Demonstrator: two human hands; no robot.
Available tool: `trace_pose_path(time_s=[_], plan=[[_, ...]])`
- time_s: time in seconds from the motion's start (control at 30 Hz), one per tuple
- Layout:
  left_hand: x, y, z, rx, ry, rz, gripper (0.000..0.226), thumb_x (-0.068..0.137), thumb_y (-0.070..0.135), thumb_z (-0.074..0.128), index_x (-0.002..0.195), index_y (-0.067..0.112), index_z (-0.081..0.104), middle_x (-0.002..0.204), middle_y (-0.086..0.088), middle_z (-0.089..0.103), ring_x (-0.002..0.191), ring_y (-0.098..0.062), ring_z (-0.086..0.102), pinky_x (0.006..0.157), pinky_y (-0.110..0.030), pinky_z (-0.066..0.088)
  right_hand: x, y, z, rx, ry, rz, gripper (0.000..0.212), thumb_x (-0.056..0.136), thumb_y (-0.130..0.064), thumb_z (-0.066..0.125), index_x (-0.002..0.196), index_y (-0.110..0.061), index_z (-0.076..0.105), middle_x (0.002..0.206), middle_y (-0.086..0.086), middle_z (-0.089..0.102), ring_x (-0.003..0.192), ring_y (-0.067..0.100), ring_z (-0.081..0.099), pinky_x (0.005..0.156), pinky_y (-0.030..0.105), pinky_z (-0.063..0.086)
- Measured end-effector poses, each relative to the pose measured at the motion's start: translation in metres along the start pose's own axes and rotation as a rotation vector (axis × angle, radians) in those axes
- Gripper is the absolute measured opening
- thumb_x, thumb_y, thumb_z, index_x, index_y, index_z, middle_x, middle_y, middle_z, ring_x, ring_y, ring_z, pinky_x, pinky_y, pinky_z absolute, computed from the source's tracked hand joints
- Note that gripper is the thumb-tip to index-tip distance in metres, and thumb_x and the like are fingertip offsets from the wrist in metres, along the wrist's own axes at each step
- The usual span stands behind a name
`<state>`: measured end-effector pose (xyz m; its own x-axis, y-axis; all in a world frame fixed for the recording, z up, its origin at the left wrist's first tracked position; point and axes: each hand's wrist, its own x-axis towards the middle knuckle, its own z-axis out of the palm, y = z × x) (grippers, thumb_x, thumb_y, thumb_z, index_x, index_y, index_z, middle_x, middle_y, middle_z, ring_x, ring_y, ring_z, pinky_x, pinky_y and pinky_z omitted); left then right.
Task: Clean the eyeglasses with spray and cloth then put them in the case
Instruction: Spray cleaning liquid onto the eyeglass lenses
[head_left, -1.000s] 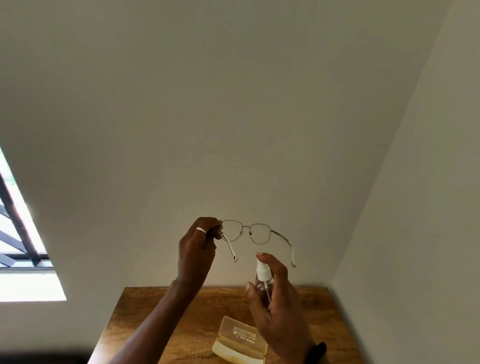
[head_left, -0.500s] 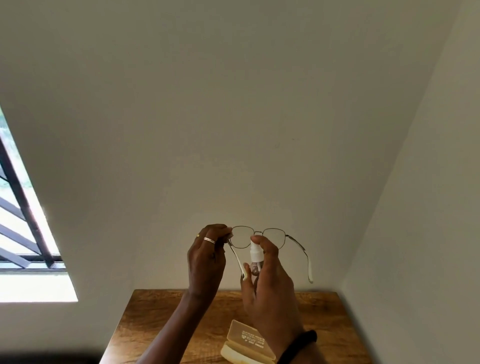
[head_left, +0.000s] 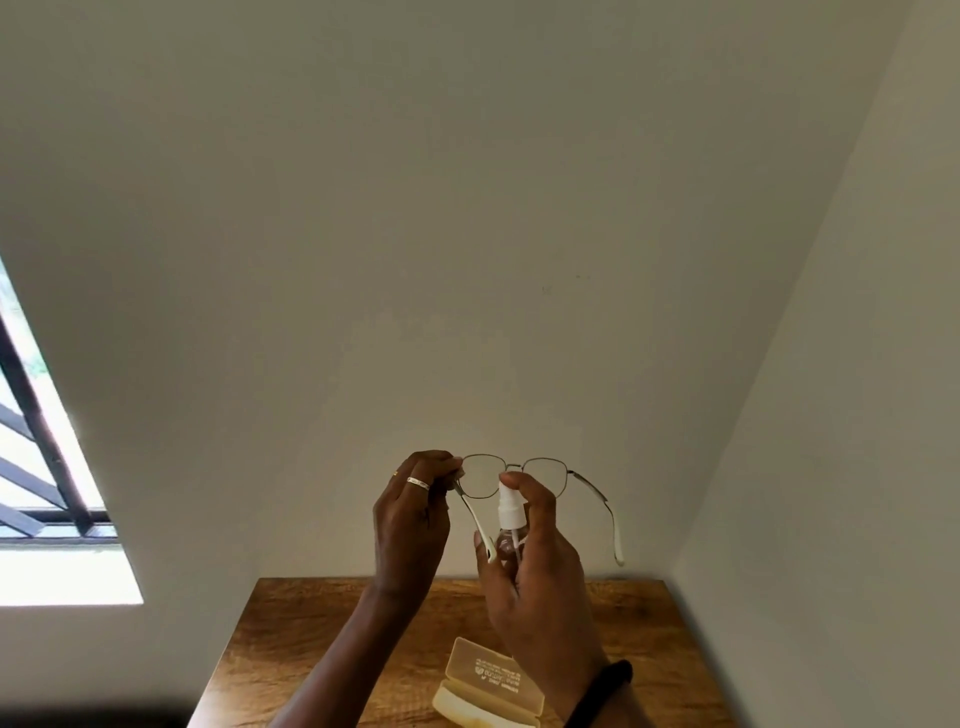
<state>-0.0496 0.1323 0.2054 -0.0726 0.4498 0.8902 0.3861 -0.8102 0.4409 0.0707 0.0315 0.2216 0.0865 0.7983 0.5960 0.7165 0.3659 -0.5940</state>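
1. Pinching one corner of the eyeglasses (head_left: 540, 460) at the hinge, the left hand (head_left: 410, 525) has its thumb and fingertips closed on the frame. The right hand (head_left: 540, 587) is wrapped round the spray bottle (head_left: 508, 506), with the forefinger curled over the pump head. Both things are held up in the air above the far edge of the table.
2. Two plain, pale, matte walls meet in a corner on the right.
3. One window (head_left: 31, 441) shows at the left edge, bright, with dark slanted bars across it.
4. One table (head_left: 291, 649) stands against the wall, its top a brown wood grain, squared at the corners.
5. One case (head_left: 488, 686) lies on the table below the right wrist. It is open, of cream translucent plastic, oblong with rounded edges, with small print on the raised lid.
6. One pair of eyeglasses: thin metal wire, two rounded lenses, two unfolded temples with white tips.
7. One bottle: small, with a clear body, a tube visible inside and a white nozzle just before the lenses.
8. One black wristband (head_left: 602, 686) sits on the right wrist.
9. Two rings are on the left hand, one silver (head_left: 418, 483), one gold beside it.
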Motion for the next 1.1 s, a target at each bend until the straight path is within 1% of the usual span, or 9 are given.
trace_pose_path(time_s=[0.1, 0.2, 0.37, 0.53, 0.67, 0.77, 0.93, 1.03, 1.1], plan=[[0.0, 0.0, 0.0, 0.002, -0.012, -0.002, 0.04, 0.079, -0.025, 0.06, 0.1, 0.009, 0.062, 0.092, -0.007, 0.068, 0.083, -0.015, 0.066, 0.072, -0.023, 0.057, 0.002, -0.002, -0.002, -0.04, 0.05, -0.046, 0.065, 0.091, -0.029, 0.064, 0.136, -0.048, 0.021, 0.119, -0.013, 0.055, 0.081, -0.001, 0.062, 0.071, 0.001, 0.047], [-0.001, 0.0, 0.001, 0.005, -0.014, -0.003, 0.036, 0.079, -0.026, 0.06, 0.099, 0.004, 0.064, 0.094, -0.003, 0.067, 0.083, -0.012, 0.065, 0.073, -0.019, 0.055, 0.005, 0.0, -0.002, -0.043, 0.081, -0.06, 0.054, 0.092, -0.034, 0.058, 0.136, -0.037, 0.028, 0.117, -0.004, 0.063, 0.08, 0.002, 0.063, 0.07, 0.003, 0.05], [0.0, 0.003, 0.001, 0.002, -0.021, -0.003, 0.037, 0.079, -0.025, 0.06, 0.099, 0.005, 0.064, 0.095, -0.001, 0.065, 0.084, -0.009, 0.064, 0.075, -0.015, 0.053, -0.005, 0.009, 0.005, -0.048, 0.031, -0.047, 0.062, 0.088, -0.017, 0.069, 0.128, -0.04, 0.027, 0.105, 0.001, 0.067, 0.07, -0.007, 0.058, 0.066, -0.003, 0.044], [0.001, 0.001, 0.0, 0.011, -0.032, -0.016, 0.041, 0.078, -0.026, 0.06, 0.1, 0.008, 0.062, 0.094, -0.005, 0.066, 0.083, -0.012, 0.064, 0.073, -0.018, 0.054, -0.01, 0.016, 0.003, -0.027, 0.105, 0.0, 0.063, 0.09, -0.029, 0.063, 0.133, -0.047, 0.022, 0.115, -0.001, 0.065, 0.077, 0.002, 0.064, 0.067, -0.003, 0.044], [0.0, -0.003, -0.001, 0.037, -0.047, -0.019, 0.034, 0.077, -0.028, 0.058, 0.097, -0.001, 0.065, 0.094, -0.006, 0.066, 0.082, -0.011, 0.063, 0.073, -0.016, 0.053, -0.008, 0.019, -0.009, 0.005, 0.207, 0.02, 0.065, 0.089, -0.025, 0.066, 0.133, -0.048, 0.025, 0.111, -0.029, 0.05, 0.085, 0.0, 0.066, 0.063, 0.003, 0.049], [-0.001, -0.002, 0.002, 0.037, -0.046, -0.031, 0.034, 0.077, -0.028, 0.057, 0.098, -0.002, 0.066, 0.095, -0.005, 0.065, 0.083, -0.01, 0.063, 0.074, -0.015, 0.054, -0.008, 0.022, -0.014, 0.017, 0.226, 0.007, 0.062, 0.089, -0.02, 0.066, 0.133, -0.041, 0.027, 0.107, -0.034, 0.046, 0.099, -0.006, 0.06, 0.063, 0.003, 0.049], [-0.001, 0.0, 0.007, 0.05, -0.052, -0.029, 0.03, 0.077, -0.029, 0.058, 0.095, -0.005, 0.067, 0.092, -0.01, 0.067, 0.082, -0.008, 0.062, 0.075, -0.011, 0.051, -0.005, 0.029, -0.017, 0.009, 0.237, 0.017, 0.055, 0.09, -0.023, 0.063, 0.133, -0.033, 0.03, 0.098, -0.028, 0.051, 0.069, 0.0, 0.065, 0.062, 0.006, 0.052], [-0.001, 0.001, 0.009, 0.036, -0.052, -0.03, 0.032, 0.076, -0.03, 0.058, 0.095, -0.006, 0.066, 0.094, -0.005, 0.064, 0.083, -0.007, 0.062, 0.076, -0.011, 0.051, -0.005, 0.032, -0.017, -0.018, 0.249, 0.04, 0.044, 0.09, -0.032, 0.056, 0.127, -0.031, 0.033, 0.091, -0.013, 0.055, 0.062, 0.001, 0.062, 0.061, 0.007, 0.054], [-0.002, 0.002, 0.009, 0.025, -0.054, -0.026, 0.033, 0.076, -0.03, 0.058, 0.095, -0.005, 0.066, 0.096, -0.003, 0.063, 0.085, -0.007, 0.062, 0.076, -0.012, 0.052, -0.006, 0.033, -0.017, -0.028, 0.252, 0.05, 0.043, 0.089, -0.032, 0.056, 0.127, -0.031, 0.034, 0.09, -0.015, 0.055, 0.062, 0.001, 0.062, 0.061, 0.004, 0.051]])
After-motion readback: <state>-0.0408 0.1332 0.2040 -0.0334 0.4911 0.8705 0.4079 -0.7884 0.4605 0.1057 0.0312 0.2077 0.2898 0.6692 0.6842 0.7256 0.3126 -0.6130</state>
